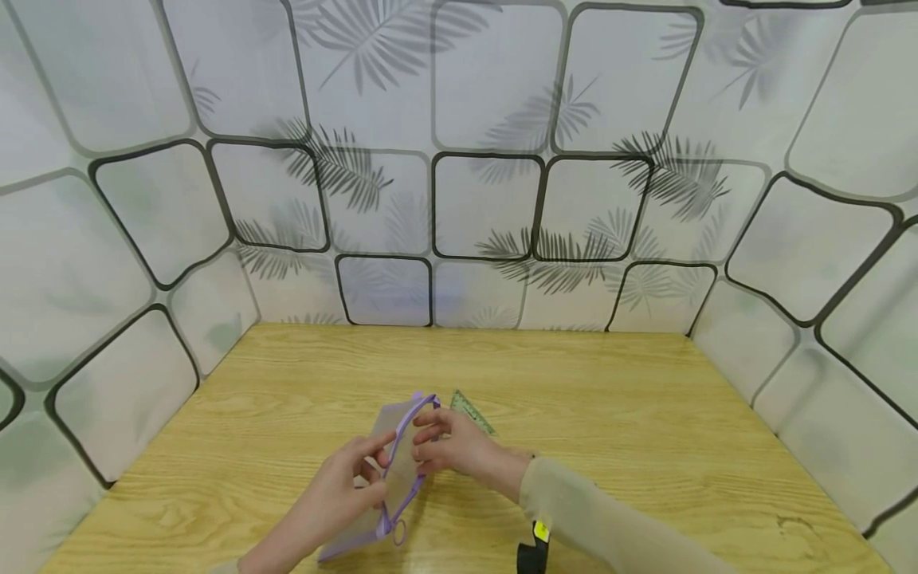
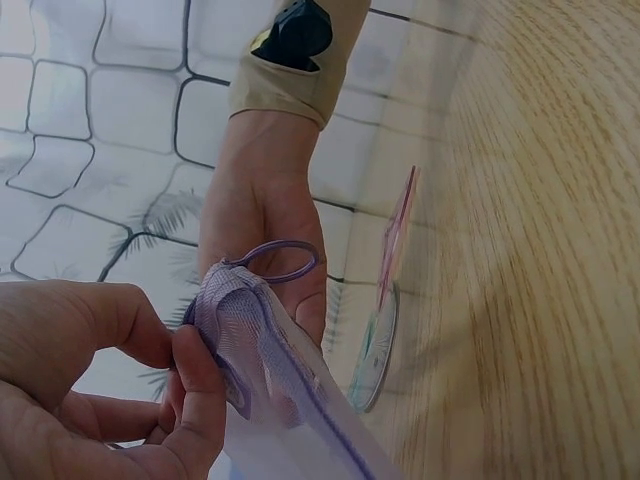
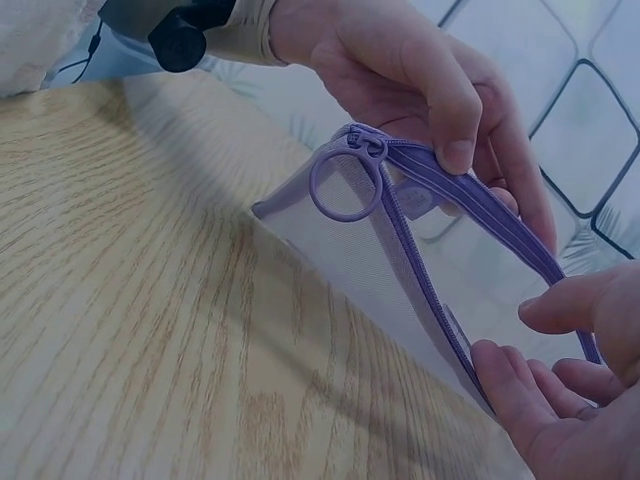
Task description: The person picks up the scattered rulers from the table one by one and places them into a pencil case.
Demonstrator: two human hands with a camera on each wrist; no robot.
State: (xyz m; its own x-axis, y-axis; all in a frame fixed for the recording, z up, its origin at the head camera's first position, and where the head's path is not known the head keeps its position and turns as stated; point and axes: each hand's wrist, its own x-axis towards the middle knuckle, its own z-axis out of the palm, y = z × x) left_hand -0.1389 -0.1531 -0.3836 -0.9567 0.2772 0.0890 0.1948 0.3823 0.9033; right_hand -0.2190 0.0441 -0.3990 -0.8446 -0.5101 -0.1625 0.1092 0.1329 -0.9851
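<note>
A purple-edged mesh zip pouch (image 1: 398, 426) stands tilted on the table, its zipped mouth spread wide. My left hand (image 1: 347, 482) pinches one zipper edge between thumb and finger; the left wrist view shows this hand (image 2: 130, 370) close up. Across the mouth is my right hand (image 1: 455, 442). In the right wrist view the fingers of that hand (image 3: 570, 385) touch the other zipper edge, thumb apart from them. A purple ring pull (image 3: 345, 187) hangs at the zipper's end. The pouch's inside is only partly visible.
Behind my right hand lies a green triangle ruler (image 1: 472, 412) on the wooden table (image 1: 610, 399). The left wrist view shows a flat pink-edged piece (image 2: 395, 240) edge-on beside a teal one. Patterned curtains (image 1: 488, 207) enclose the table's back and sides.
</note>
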